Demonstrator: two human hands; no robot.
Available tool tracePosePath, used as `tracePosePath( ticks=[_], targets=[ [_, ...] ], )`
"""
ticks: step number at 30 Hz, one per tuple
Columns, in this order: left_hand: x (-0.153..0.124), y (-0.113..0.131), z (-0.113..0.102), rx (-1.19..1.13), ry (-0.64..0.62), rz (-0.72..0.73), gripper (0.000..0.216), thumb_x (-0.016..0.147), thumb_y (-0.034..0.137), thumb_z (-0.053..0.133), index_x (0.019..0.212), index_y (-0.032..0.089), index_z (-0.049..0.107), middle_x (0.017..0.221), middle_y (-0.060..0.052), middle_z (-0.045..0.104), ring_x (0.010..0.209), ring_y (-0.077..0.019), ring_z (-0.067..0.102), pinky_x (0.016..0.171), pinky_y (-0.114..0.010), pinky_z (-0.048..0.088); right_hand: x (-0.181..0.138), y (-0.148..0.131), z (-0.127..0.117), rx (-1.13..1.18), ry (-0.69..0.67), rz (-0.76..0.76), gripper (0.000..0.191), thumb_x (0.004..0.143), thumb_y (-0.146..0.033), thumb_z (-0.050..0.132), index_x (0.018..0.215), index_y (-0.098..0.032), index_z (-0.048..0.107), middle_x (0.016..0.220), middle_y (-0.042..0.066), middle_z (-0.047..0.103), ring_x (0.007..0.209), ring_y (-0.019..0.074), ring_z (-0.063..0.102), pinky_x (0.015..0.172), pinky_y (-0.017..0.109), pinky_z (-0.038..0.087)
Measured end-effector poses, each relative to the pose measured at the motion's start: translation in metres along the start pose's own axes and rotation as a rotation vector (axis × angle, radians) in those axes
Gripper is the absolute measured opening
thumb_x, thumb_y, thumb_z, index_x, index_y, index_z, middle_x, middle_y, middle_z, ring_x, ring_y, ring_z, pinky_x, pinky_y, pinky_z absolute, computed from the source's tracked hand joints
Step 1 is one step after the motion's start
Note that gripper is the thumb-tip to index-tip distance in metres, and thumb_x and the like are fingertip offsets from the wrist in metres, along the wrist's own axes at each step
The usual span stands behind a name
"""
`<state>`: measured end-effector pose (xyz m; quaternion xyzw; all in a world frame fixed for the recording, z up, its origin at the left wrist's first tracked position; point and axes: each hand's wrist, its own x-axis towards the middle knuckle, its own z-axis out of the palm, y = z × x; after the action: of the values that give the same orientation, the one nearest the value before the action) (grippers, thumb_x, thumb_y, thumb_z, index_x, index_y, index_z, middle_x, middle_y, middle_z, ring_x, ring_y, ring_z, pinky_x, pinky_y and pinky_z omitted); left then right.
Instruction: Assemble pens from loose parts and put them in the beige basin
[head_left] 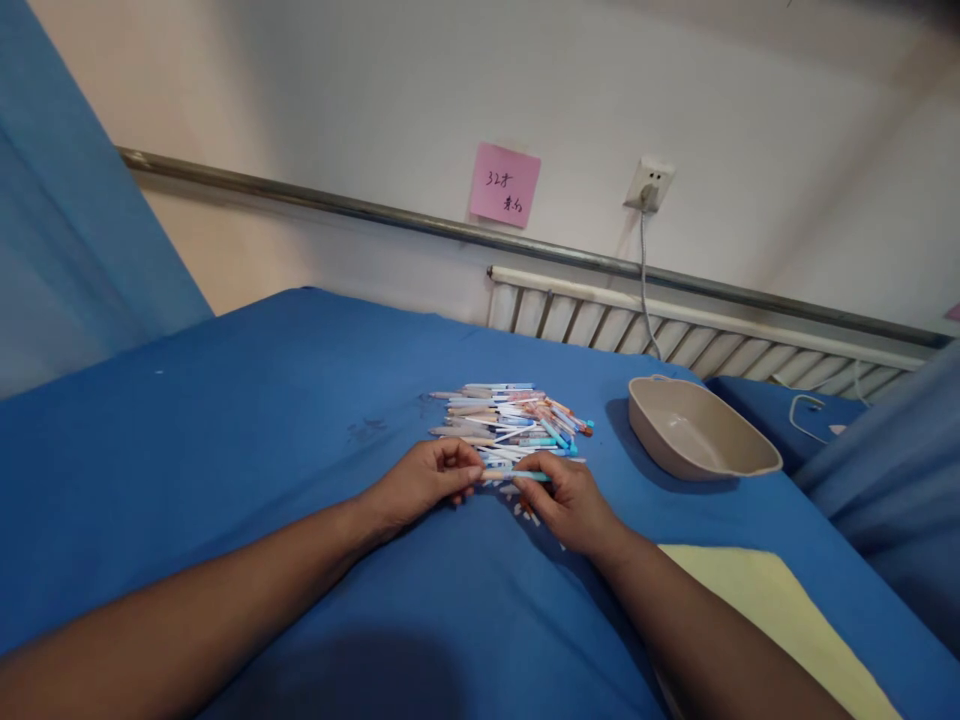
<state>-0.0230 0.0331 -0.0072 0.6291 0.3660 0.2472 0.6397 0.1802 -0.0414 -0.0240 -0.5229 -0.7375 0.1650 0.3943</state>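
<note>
A pile of pens point(510, 420) in white, blue, orange and pink lies on the blue cloth of the table point(247, 430). Both hands rest at the near edge of the pile. My left hand point(420, 482) and my right hand point(566, 500) pinch the two ends of one light blue pen point(517, 476), held level just above the cloth. Fingers of both hands are closed on it. A few small white bits lie on the cloth under the right hand.
A beige oval basin point(701, 432) stands right of the pile. A yellow sheet point(780, 610) lies at the near right. Behind are a radiator point(675, 330), a wall socket with cable point(649, 185), a pink note point(505, 184), and blue curtains at both sides.
</note>
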Motion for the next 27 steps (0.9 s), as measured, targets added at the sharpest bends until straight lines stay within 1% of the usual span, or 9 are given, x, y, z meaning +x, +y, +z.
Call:
tracePosePath(
  ticks=[2,4,7,8,10,13,19,22,27],
  targets=[
    [-0.0007,-0.0001,-0.0007,0.0,0.002,0.036,0.028,0.061,0.031,0.075,0.076,0.015,0.058,0.066,0.003,0.058,0.056,-0.0079,0.051,0.054,-0.02,0.039,0.0004,-0.0001,0.0003,0.005,0.004,-0.002,0.012,0.085,-0.027,0.053,0.092,-0.02,0.06,0.074,0.001,0.066,0.068,0.0132,0.06,0.064,0.023,0.042],
    [-0.0016,0.0005,-0.0005,-0.015,-0.008,0.063,0.031,0.059,0.028,0.076,0.082,0.015,0.058,0.073,0.002,0.06,0.062,-0.0089,0.053,0.057,-0.02,0.041,0.0006,-0.0004,0.0007,0.016,0.004,0.0,0.012,0.085,-0.026,0.053,0.091,-0.02,0.061,0.074,0.0,0.066,0.068,0.0129,0.06,0.065,0.023,0.042],
    [-0.0026,0.0017,0.0011,-0.039,-0.06,0.033,0.041,0.068,0.037,0.07,0.101,0.017,0.055,0.081,-0.001,0.064,0.064,-0.0112,0.057,0.056,-0.022,0.044,0.0005,-0.0015,0.0009,0.03,0.0,-0.001,0.011,0.085,-0.026,0.053,0.092,-0.02,0.06,0.074,0.0,0.065,0.068,0.0125,0.059,0.064,0.022,0.042],
    [-0.0025,0.0017,0.0017,-0.036,-0.079,0.006,0.04,0.073,0.042,0.065,0.102,0.017,0.055,0.081,-0.002,0.065,0.062,-0.0115,0.058,0.053,-0.022,0.043,0.0003,-0.002,0.0008,0.03,0.002,-0.002,0.011,0.085,-0.026,0.053,0.092,-0.02,0.06,0.073,0.0,0.065,0.068,0.0125,0.059,0.063,0.022,0.042],
    [-0.0018,0.0009,0.0023,-0.001,-0.098,-0.039,0.037,0.079,0.049,0.055,0.091,0.015,0.056,0.077,-0.004,0.065,0.055,-0.0108,0.056,0.048,-0.022,0.041,0.0002,-0.0031,0.0007,0.028,0.004,-0.004,0.011,0.084,-0.025,0.054,0.091,-0.02,0.06,0.073,0.0,0.065,0.068,0.0125,0.059,0.063,0.022,0.041],
    [-0.0004,-0.0015,0.0017,0.038,-0.087,-0.052,0.037,0.076,0.05,0.058,0.076,0.014,0.055,0.067,-0.001,0.062,0.049,-0.0088,0.053,0.045,-0.021,0.04,0.0003,-0.0041,0.0004,0.03,0.0,-0.002,0.011,0.084,-0.025,0.054,0.09,-0.02,0.06,0.071,-0.001,0.064,0.066,0.0122,0.058,0.062,0.021,0.041],
    [0.0001,-0.0021,-0.0009,0.051,-0.073,0.011,0.028,0.067,0.037,0.071,0.076,0.015,0.057,0.063,0.003,0.058,0.054,-0.009,0.052,0.052,-0.021,0.042,0.0011,-0.0047,-0.0007,0.04,-0.023,0.0,0.01,0.083,-0.025,0.054,0.089,-0.02,0.06,0.069,-0.001,0.064,0.064,0.0118,0.058,0.062,0.021,0.041],
    [-0.0013,0.0001,-0.0005,0.089,-0.081,0.037,0.025,0.068,0.036,0.069,0.077,0.015,0.059,0.063,0.002,0.058,0.056,-0.0097,0.052,0.054,-0.021,0.041,0.001,-0.005,-0.0007,0.046,-0.028,0.013,0.009,0.083,-0.025,0.054,0.087,-0.02,0.06,0.069,-0.002,0.064,0.063,0.0115,0.058,0.061,0.021,0.041],
    [-0.0064,0.0057,0.0023,0.222,-0.145,0.054,0.027,0.074,0.04,0.063,0.087,0.016,0.063,0.068,0.001,0.06,0.061,-0.0116,0.054,0.056,-0.021,0.04,0.0008,-0.0062,0.0005,0.071,-0.036,0.007,0.008,0.081,-0.024,0.055,0.083,-0.019,0.06,0.07,-0.001,0.064,0.065,0.0115,0.057,0.062,0.021,0.041]
  ],
)
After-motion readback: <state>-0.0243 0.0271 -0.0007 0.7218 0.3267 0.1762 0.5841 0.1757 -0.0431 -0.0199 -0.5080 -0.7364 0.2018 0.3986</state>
